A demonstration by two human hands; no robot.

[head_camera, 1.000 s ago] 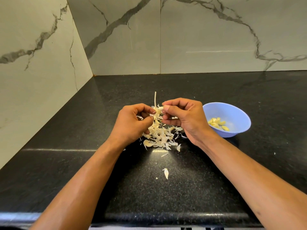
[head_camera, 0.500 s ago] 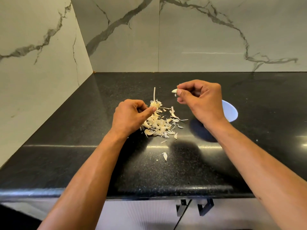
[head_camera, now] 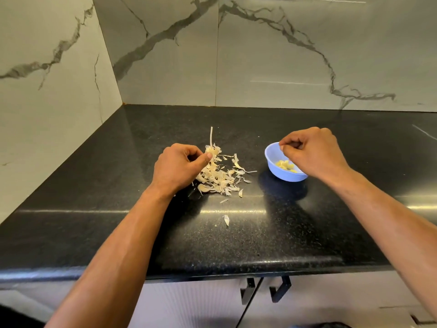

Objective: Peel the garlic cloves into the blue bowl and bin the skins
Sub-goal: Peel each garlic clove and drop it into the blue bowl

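A heap of pale garlic skins (head_camera: 221,176) lies in the middle of the black counter (head_camera: 236,242). My left hand (head_camera: 179,168) sits at the heap's left side and pinches the remains of the garlic bulb (head_camera: 214,151), whose thin stem sticks straight up. To the right stands the blue bowl (head_camera: 272,153) with several peeled yellow cloves (head_camera: 285,165) inside. My right hand (head_camera: 312,153) hovers over the bowl's right half with its fingers curled; no clove shows between the fingertips.
A single stray skin (head_camera: 226,220) lies nearer the counter's front edge. Marble walls close off the back and the left side. Cabinet doors with black handles (head_camera: 264,290) sit below the counter. No bin is in view.
My right hand carried a peeled clove from the heap rightward and down to the bowl; the clove no longer shows in its fingers. My left hand stayed at the heap.
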